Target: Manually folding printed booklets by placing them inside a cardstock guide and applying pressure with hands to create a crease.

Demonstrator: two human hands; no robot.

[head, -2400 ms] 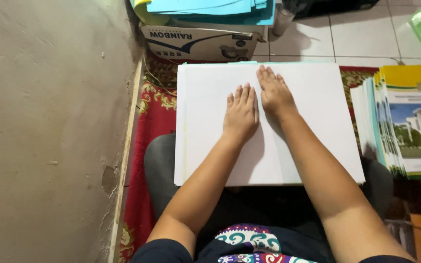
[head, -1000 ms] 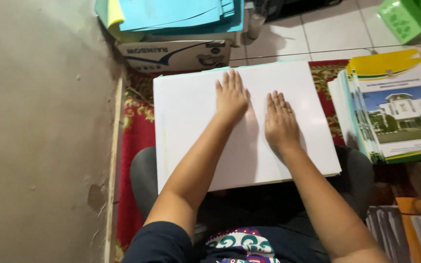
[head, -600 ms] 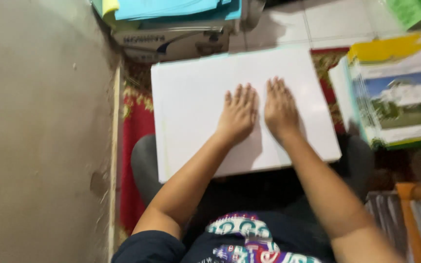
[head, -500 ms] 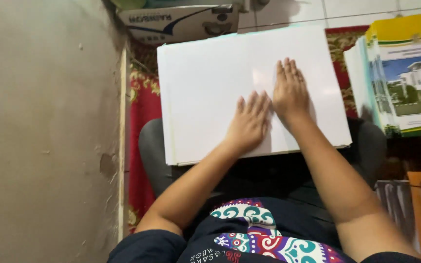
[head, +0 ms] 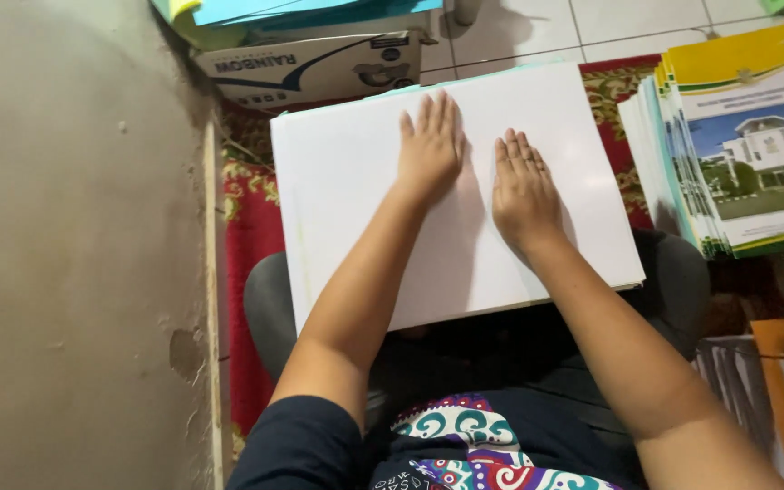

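Note:
A large stack of blank white sheets (head: pixel 347 191) lies across my lap, its far edge toward a cardboard box. My left hand (head: pixel 430 150) rests flat on the top sheet, fingers together and pointing away from me. Just to its right my right hand (head: pixel 524 186) also lies palm down on the sheet, a little nearer to me. Neither hand grips anything; both press on the paper surface.
A rough grey wall (head: pixel 74 254) runs along the left. A cardboard box (head: pixel 319 63) topped with blue and yellow sheets stands beyond the stack. A pile of printed covers with a building picture (head: pixel 737 145) lies at the right. A red patterned rug (head: pixel 247 245) lies below, paper bags (head: pixel 773 381) at lower right.
Both hands have kept sliding over the white sheet. My left hand moved forward toward the far edge; my right hand drew back slightly. The camera view shifted.

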